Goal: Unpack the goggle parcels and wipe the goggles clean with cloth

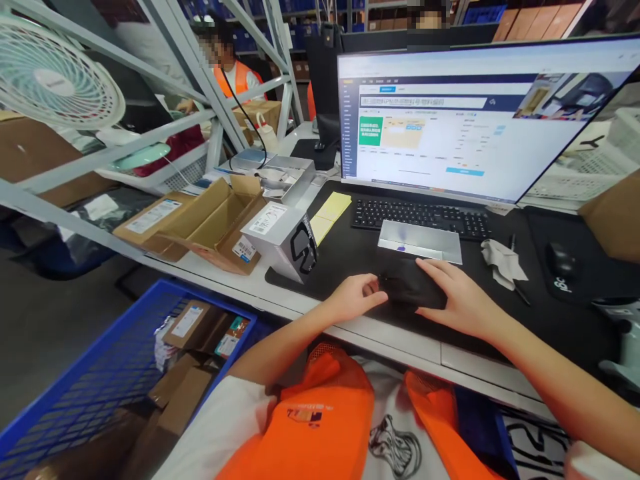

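Note:
A small black soft pouch (409,288) lies on the black desk mat (350,257) near the table's front edge. My left hand (354,298) pinches its left end with curled fingers. My right hand (460,300) rests over its right side, fingers stretched along the top. Just left of my hands stands a grey product box (281,237) with a white label and a picture of black glasses on its end. Behind the pouch sits a flat silver case (419,241) in front of the black keyboard (420,217).
A large monitor (475,113) faces me. An open cardboard box (200,223) and yellow notes (327,213) lie left. A crumpled cloth (503,261) and mouse (560,260) lie right. A blue crate (100,373) of parcels stands below left. A fan (53,80) and another person (233,73) are behind the shelving.

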A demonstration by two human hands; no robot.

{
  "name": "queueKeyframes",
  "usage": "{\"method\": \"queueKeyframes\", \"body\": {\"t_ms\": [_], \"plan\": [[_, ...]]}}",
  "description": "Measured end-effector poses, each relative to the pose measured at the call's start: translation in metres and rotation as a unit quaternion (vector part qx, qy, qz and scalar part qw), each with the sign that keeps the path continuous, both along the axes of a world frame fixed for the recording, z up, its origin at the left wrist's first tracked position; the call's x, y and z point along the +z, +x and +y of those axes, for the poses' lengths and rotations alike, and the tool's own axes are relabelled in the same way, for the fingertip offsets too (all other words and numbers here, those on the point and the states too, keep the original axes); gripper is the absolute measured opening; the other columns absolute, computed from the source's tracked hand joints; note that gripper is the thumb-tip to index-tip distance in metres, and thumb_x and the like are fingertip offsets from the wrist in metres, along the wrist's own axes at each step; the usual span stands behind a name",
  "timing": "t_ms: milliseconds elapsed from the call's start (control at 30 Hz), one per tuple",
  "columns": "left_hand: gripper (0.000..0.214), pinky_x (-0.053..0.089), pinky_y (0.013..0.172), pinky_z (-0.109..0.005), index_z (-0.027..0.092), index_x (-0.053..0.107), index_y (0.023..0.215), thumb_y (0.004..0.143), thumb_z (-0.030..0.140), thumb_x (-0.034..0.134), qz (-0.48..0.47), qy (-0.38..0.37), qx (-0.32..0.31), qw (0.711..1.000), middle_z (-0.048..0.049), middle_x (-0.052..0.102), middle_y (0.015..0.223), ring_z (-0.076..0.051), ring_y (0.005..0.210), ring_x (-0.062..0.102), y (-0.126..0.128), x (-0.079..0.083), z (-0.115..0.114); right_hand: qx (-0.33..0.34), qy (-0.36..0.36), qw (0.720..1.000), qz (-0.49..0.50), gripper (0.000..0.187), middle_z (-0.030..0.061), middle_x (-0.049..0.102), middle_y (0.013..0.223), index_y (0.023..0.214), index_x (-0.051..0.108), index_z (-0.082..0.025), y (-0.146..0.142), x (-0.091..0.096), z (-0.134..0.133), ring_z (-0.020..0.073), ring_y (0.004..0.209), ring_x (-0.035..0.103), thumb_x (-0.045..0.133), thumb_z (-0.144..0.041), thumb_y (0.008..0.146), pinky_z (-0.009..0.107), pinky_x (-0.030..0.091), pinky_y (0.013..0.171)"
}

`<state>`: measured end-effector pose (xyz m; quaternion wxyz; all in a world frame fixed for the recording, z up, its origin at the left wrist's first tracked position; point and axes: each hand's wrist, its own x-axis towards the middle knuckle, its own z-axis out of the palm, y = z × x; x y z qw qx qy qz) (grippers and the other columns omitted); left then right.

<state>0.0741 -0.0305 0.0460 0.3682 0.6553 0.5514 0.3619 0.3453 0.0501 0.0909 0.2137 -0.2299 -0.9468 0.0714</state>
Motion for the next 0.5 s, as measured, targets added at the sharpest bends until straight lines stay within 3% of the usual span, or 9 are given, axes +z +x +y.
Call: {"method": "queueKeyframes", "body": {"t_ms": [133, 300, 400, 500], "plan": [[0.022, 0.041, 0.068, -0.026, 0.017, 0.065, 0.083, 0.090, 0.037, 0.061, -0.006, -0.032, 0.046, 0.998, -0.0012, 0.066, 0.078, -0.015, 0.072, 0.058, 0.008, 0.000, 0.001, -0.013, 0.023, 1.000, -0.002, 0.088, 0.0191, 0.057, 0.138, 0.156, 0.038, -0.018, -0.005, -0.005, 0.001, 0.0360, 0.122, 0.061, 0.078, -0.043, 0.083, 0.051, 0.056, 0.101], [0.028, 0.036, 0.058, -0.025, 0.020, 0.044, 0.062, 0.086, 0.033, 0.050, -0.139, -0.128, 0.040, 0.981, 0.0015, 0.050, 0.061, -0.012, 0.057, 0.047, 0.002, 0.000, 0.003, -0.021, 0.005, 1.000, -0.019, 0.095, 0.0209, 0.057, 0.140, 0.156, 0.035, -0.013, -0.010, -0.006, -0.001, 0.0367, 0.125, 0.059, 0.082, -0.042, 0.079, 0.052, 0.054, 0.104], [0.030, 0.027, 0.050, -0.023, 0.023, 0.028, 0.061, 0.084, 0.037, 0.043, -0.194, -0.164, 0.027, 0.967, 0.0063, 0.030, 0.055, -0.008, 0.047, 0.030, -0.011, 0.014, 0.003, -0.009, -0.027, 0.998, -0.054, 0.097, 0.0214, 0.055, 0.143, 0.155, 0.037, -0.011, -0.023, -0.001, -0.005, 0.0363, 0.129, 0.057, 0.085, -0.039, 0.076, 0.051, 0.051, 0.107], [0.036, 0.017, 0.047, -0.021, 0.023, 0.028, 0.061, 0.080, 0.043, 0.052, -0.222, -0.194, 0.007, 0.955, 0.0090, 0.024, 0.055, -0.006, 0.047, 0.019, -0.020, 0.037, 0.005, 0.011, -0.052, 0.993, -0.102, 0.096, 0.0216, 0.053, 0.145, 0.154, 0.040, -0.009, -0.047, 0.006, -0.010, 0.0358, 0.127, 0.056, 0.086, -0.037, 0.075, 0.050, 0.050, 0.107]]}}
